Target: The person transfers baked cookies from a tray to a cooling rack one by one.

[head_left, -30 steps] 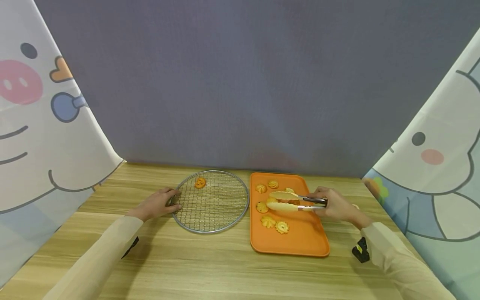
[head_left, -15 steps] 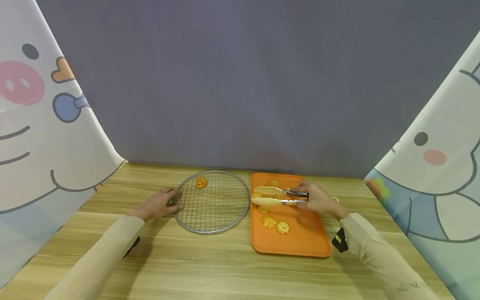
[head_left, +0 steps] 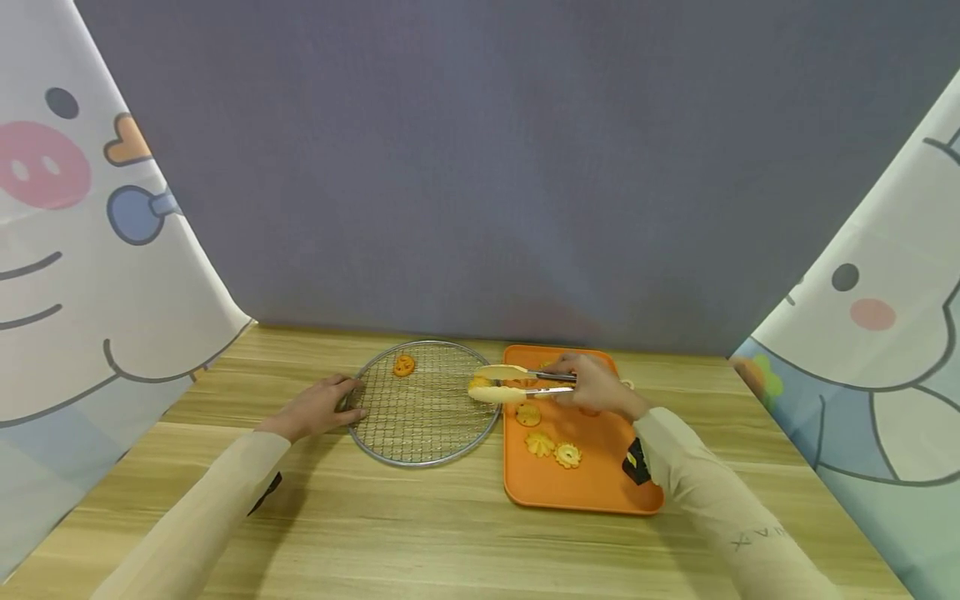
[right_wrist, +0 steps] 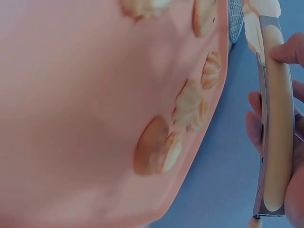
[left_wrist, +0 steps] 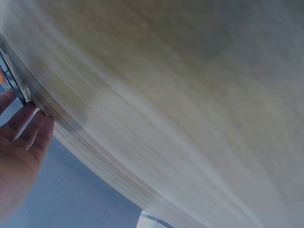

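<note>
My left hand (head_left: 318, 407) rests at the left rim of a round wire rack (head_left: 420, 429), fingertips touching its edge. In the left wrist view the fingers (left_wrist: 35, 128) look fairly straight. A brown cookie (head_left: 403, 365) lies on the far part of the mesh. My right hand (head_left: 596, 387) grips a pair of tongs (head_left: 504, 394) with pale tips and a metal body. Between the tips is a yellow cookie (head_left: 477, 382), over the rack's right rim. The right wrist view shows thumb and fingers around the tongs' handle (right_wrist: 278, 118).
An orange tray (head_left: 585, 492) stands right of the rack, with several cookies (head_left: 567, 455) on it, some hidden beneath the right hand and tongs. A grey cloth wall (head_left: 480, 208) rises behind the wooden table (head_left: 390, 533). Printed panels flank both sides.
The right hand has carried the tongs leftward from over the tray to the rack's right rim, a cookie now visible between the tips. The left hand has stayed at the rack.
</note>
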A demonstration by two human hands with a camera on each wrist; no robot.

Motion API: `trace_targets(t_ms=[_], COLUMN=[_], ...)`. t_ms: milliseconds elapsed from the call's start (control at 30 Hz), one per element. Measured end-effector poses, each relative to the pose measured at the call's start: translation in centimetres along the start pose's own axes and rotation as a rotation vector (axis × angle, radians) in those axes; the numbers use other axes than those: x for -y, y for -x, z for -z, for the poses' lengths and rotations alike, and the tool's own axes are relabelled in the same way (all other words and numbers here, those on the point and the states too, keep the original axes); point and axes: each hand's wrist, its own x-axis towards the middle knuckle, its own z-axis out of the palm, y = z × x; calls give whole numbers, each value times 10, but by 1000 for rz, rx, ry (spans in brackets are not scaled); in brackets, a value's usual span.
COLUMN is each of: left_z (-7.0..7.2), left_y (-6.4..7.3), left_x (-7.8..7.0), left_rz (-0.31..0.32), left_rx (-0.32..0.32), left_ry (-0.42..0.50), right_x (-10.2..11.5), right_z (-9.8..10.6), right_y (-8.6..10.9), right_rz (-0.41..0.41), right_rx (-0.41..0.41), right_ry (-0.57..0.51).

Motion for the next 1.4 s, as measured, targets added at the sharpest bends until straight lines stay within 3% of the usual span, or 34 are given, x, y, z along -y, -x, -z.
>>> trace_targets(t_ms=[133,300,633,867,1400], left_z=[-2,-4,-5,-5,-3], left_y=[-1,-4,-5,-4,-3], left_x=[1,2,4,3,4], left_rz=[-10,38,54,47,60], left_rx=[-6,25,41,38,56], left_ry=[1,7,7,8,2], right_x=[4,7,20,22,24], right_z=[-6,-12,-24,-33,-49], right_y=[-13,-28,-55,-72,-84], right_rz=[11,26,-59,-80,-129], right_rx=[-6,-10,2,-7,5], right_ry=[46,49,-22,25,39])
